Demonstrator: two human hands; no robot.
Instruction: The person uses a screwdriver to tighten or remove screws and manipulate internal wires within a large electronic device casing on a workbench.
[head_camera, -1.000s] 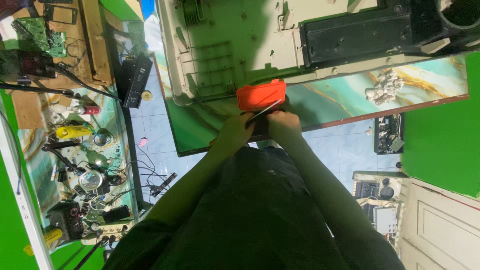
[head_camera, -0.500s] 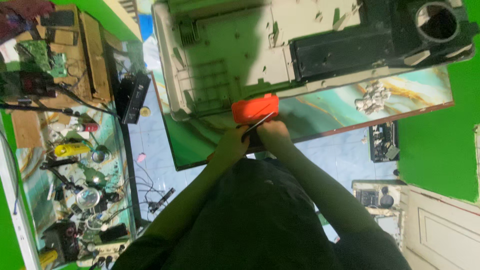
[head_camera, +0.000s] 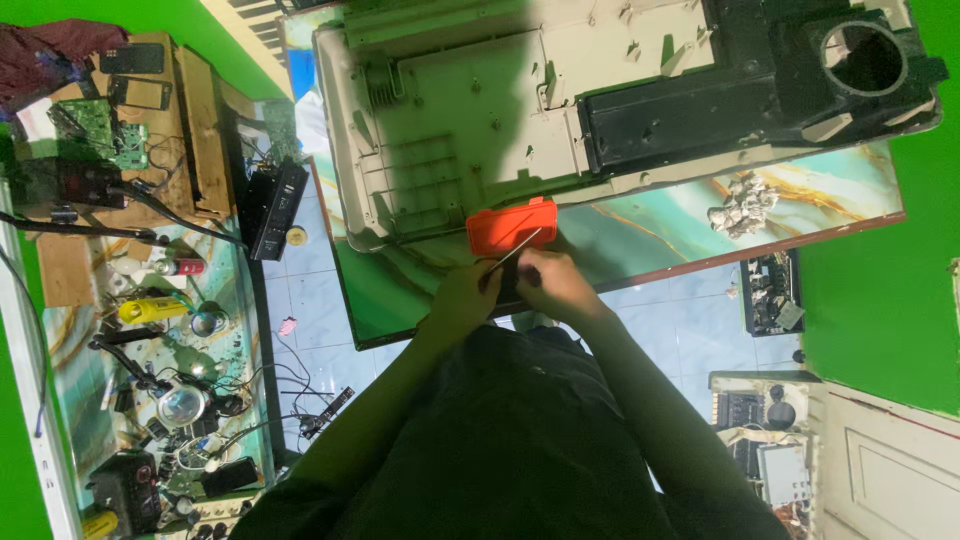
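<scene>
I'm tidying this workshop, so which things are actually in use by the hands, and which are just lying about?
In use:
left hand
right hand
thin metal tool
orange box
small dark part, between the hands

Lying about:
beige appliance shell
crumpled foil
green circuit board
yellow tool

Two dark phone screens (head_camera: 132, 60), top left

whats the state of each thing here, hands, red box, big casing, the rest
left hand: closed on something small, beside the right hand
right hand: gripping a thin metal rod, tip over the box
orange-red plastic box: lying on the table edge against the casing
large cream plastic casing: lying flat, inside facing up, open
crumpled silver foil: loose on the marbled green tabletop
</scene>
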